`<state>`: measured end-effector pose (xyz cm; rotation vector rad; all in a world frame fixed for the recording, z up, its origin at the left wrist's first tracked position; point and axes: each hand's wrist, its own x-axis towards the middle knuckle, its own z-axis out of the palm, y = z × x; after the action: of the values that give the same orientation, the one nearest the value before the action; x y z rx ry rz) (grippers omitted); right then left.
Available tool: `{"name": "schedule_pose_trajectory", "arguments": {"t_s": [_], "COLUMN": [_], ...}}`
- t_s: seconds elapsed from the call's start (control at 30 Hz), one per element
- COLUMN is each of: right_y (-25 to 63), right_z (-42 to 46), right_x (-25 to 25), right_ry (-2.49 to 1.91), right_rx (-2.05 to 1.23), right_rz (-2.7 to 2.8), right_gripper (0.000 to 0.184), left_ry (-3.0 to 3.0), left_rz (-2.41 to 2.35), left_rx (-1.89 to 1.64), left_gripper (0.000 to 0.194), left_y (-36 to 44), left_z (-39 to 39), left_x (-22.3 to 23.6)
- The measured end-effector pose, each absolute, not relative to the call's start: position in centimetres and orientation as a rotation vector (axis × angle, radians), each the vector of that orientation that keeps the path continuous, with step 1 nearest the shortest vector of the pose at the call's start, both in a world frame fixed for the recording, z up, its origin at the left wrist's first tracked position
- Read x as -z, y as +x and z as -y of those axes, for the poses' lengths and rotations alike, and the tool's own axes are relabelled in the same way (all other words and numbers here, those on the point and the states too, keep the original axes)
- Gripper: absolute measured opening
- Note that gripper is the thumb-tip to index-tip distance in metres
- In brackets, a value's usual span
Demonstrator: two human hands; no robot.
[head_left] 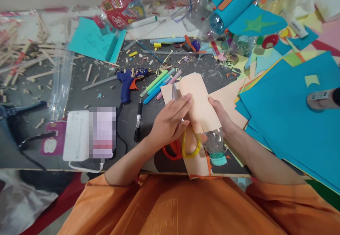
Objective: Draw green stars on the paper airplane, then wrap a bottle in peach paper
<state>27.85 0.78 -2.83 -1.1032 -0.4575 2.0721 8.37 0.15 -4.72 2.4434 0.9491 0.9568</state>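
A clear plastic bottle (215, 141) with a teal cap lies tilted toward me, most of its body wrapped in a sheet of peach paper (199, 102). My right hand (221, 112) grips the wrapped bottle from the right, thumb on the paper and the other fingers hidden underneath. Against the paper's left side rests my left hand (174, 118), its fingers stretched out and touching the sheet. Partly beneath that hand lies a pair of scissors (190, 153) with one red and one yellow handle loop. More peach paper (199, 166) lies under the bottle.
Left of my hands are a blue glue gun (127, 84), several markers (159, 88), a black pen (138, 119) and a white power bank (77, 135) with cables. Blue paper sheets (289, 111) and a small bottle (322, 99) occupy the right. Wood sticks and scraps litter the back left.
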Motion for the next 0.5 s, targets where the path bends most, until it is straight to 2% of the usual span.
{"name": "schedule_pose_trajectory", "arguments": {"t_s": [0.13, 0.33, 0.5], "right_y": [28.05, 28.36, 28.35], "right_z": [-0.49, -0.25, -0.36], "right_x": [3.26, 2.57, 2.48], "right_ry": [-1.132, -1.115, -1.149], "right_rx": [-2.085, -2.177, -2.132], "right_rz": [0.456, 0.562, 0.54], "right_gripper": [0.042, 0.048, 0.05], "left_ry": [2.405, 2.317, 2.349], "left_rz": [-1.014, -1.109, -1.114], "left_rx": [-0.972, -0.999, -1.014], "left_gripper": [0.058, 0.059, 0.06], "left_y": [7.89, 7.35, 7.5], "left_z": [-0.58, -1.07, -1.01], "left_x": [4.9, 5.05, 5.11]}}
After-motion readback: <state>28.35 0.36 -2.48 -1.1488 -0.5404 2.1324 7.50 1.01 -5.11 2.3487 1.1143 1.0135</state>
